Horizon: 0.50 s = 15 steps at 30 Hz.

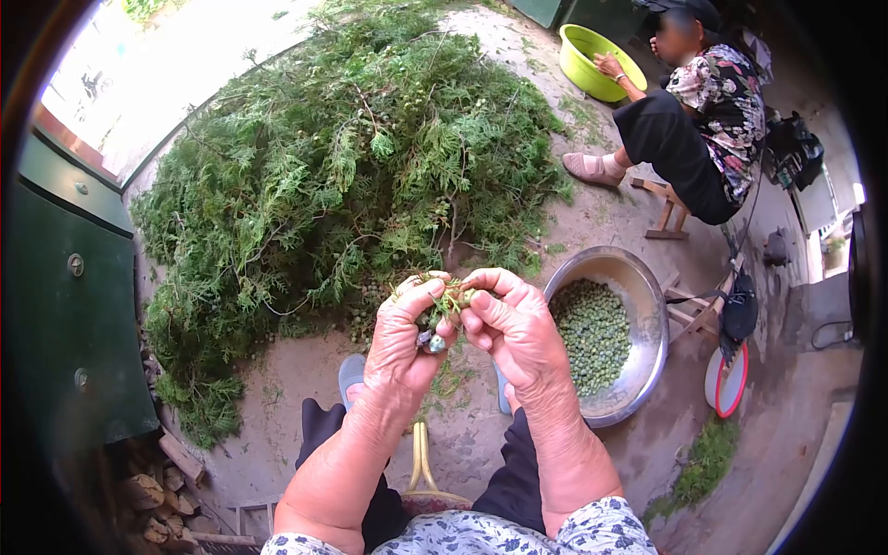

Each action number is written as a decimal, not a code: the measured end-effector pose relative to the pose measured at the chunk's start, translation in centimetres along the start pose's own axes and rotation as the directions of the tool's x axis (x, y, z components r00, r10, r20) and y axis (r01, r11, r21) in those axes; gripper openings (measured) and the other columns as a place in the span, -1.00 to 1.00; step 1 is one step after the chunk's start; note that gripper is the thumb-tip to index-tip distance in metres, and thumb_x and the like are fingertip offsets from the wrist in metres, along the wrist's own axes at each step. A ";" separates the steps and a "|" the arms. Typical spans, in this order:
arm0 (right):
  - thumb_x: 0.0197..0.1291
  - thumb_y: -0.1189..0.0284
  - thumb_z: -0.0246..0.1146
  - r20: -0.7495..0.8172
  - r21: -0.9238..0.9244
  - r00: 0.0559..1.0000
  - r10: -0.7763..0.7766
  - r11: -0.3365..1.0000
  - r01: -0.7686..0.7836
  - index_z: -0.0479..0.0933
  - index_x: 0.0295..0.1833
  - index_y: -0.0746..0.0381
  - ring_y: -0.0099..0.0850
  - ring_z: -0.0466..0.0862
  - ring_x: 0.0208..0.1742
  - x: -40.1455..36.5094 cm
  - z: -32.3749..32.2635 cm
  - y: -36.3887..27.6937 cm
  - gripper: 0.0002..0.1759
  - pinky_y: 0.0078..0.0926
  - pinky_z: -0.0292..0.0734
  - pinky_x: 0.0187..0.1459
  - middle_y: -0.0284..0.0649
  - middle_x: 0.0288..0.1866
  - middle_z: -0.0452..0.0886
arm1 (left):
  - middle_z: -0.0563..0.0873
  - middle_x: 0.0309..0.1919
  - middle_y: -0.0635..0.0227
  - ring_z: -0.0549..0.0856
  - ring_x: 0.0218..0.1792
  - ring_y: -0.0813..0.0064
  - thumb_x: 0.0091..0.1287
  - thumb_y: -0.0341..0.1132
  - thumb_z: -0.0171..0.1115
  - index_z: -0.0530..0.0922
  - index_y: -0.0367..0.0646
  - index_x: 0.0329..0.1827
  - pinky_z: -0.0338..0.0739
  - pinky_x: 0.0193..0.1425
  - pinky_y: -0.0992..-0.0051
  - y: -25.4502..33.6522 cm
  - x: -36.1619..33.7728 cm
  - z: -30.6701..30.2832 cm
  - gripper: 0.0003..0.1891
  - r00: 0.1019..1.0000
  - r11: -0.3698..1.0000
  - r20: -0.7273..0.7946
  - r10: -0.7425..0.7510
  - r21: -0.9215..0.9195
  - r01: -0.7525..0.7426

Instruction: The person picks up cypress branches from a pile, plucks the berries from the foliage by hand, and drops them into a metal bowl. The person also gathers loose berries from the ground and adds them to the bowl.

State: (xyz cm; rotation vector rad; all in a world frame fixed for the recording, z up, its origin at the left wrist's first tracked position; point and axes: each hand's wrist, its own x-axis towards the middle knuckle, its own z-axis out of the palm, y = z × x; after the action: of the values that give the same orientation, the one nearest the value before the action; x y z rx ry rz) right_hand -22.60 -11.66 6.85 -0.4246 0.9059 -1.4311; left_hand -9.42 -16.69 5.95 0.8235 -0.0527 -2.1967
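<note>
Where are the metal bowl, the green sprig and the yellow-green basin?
metal bowl [649, 313]: head view, on its bare inner wall.
green sprig [450, 298]: head view, on its leafy middle.
yellow-green basin [581, 79]: head view, on its outer wall.

Large heap of green conifer branches [351, 157], round steel bowl [647, 370] of small green seeds [592, 328], lime-green plastic basin [581, 67], co-worker [703, 120] on wooden stool [668, 208], dark green metal door [65, 305], firewood [148, 499].

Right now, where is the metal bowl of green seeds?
In the head view, the metal bowl sits on the ground, just right of the right hand.
</note>
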 end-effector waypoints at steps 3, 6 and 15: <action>0.25 0.59 0.16 -0.044 0.180 0.999 -0.015 0.983 0.022 0.44 -0.06 0.32 -0.59 0.54 -0.39 0.0 0.9 -0.9 -0.84 -0.69 0.41 -0.47 -0.25 -0.31 0.57 | 0.60 -0.46 0.39 0.52 -0.63 0.57 0.22 -0.43 0.27 0.56 -0.23 -0.21 0.35 -0.62 0.66 -0.4 -0.4 1.0 -0.87 0.993 0.994 -0.075 0.090 0.075 -0.085; 0.25 0.60 0.14 -0.102 0.250 0.994 -0.045 0.966 0.069 0.44 -0.09 0.30 -0.54 0.56 -0.33 0.2 0.5 -1.4 -0.88 -0.62 0.46 -0.42 -0.24 -0.31 0.56 | 0.60 -0.44 0.39 0.52 -0.62 0.56 0.23 -0.41 0.28 0.55 -0.21 -0.23 0.33 -0.65 0.67 -0.4 -0.4 0.6 -0.88 0.994 0.992 -0.019 0.110 0.070 -0.108; 0.01 0.58 0.39 -0.034 -0.425 0.979 -0.199 0.890 0.167 0.50 0.15 0.30 -0.71 0.46 -0.47 0.1 0.7 0.1 -0.49 -0.77 0.39 -0.43 -0.43 -0.34 0.46 | 0.59 -0.51 0.39 0.52 -0.64 0.57 0.25 -0.36 0.27 0.50 -0.13 -0.22 0.26 -0.76 0.70 -0.5 0.2 0.4 -0.86 0.993 0.994 -0.102 -0.059 -0.093 0.050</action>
State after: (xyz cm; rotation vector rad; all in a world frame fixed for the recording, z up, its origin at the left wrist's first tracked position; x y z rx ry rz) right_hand -22.05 -11.97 7.21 -0.8008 1.2717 -1.4263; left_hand -10.04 -16.57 6.08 0.8963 0.1214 -2.1859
